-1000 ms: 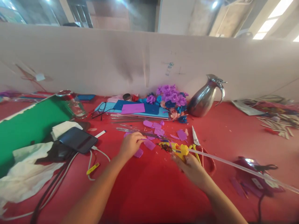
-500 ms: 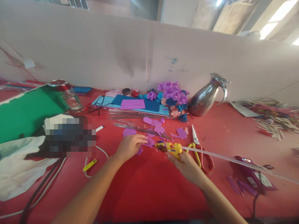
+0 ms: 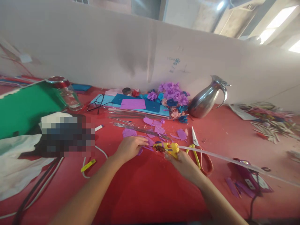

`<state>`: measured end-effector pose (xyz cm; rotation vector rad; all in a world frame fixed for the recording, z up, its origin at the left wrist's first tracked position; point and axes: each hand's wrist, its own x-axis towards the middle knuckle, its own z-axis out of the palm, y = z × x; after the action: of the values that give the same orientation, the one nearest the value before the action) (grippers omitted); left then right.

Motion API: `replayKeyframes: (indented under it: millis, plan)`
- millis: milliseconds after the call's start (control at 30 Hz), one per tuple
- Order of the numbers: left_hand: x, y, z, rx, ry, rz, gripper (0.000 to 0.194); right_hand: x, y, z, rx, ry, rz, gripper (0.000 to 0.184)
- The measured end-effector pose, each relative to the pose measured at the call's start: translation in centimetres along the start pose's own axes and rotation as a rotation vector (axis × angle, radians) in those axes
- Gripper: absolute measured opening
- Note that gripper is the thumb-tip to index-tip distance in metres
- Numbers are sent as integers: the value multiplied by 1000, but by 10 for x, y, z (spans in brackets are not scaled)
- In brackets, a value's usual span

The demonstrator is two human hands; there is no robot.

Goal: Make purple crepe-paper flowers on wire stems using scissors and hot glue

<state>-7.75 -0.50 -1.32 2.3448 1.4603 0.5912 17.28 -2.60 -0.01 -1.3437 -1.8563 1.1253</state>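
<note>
My right hand (image 3: pixel 184 164) is wrapped round the handle of a yellow hot glue gun (image 3: pixel 173 147), its dark front end pointing left. A long clear glue stick (image 3: pixel 211 154) runs from the gun's back far out to the right. My left hand (image 3: pixel 130 147) pinches a purple paper petal (image 3: pixel 150 143) just in front of the nozzle. The nozzle is at the petal's right side; whether they touch I cannot tell. Beyond my hands lie more purple petals (image 3: pixel 158 128) and a bundle of thin wires (image 3: pixel 131 126). Scissors (image 3: pixel 195 137) with yellow and red handles lie right of the gun.
Purple, blue and pink paper flowers (image 3: pixel 174 93) are heaped by the wall. A steel jug (image 3: pixel 206 100) stands beside them. Coloured sheets (image 3: pixel 133 104), glasses (image 3: pixel 99 103) and a lidded glass jar (image 3: pixel 70 97) are at the back. A purple device (image 3: pixel 254 178) with a cable lies right.
The glue gun has moved slightly left, bringing its nozzle closer over the petal. My left hand keeps its pinch almost in place. The view has shifted a little.
</note>
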Motion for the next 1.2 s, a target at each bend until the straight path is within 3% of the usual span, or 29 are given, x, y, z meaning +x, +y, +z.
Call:
replayKeyframes:
  millis: [400,733,1200]
  plan:
    - [-1,5,-5,96,-49,53,52,5,0,-3,-34,39,-27,21]
    - [-2,5,-5,128,-72,41,57,10,-6,-8,-285,-94,129,32]
    - [-3,4,-3,135,-76,30,49,6,-14,-12,-346,-38,40,27]
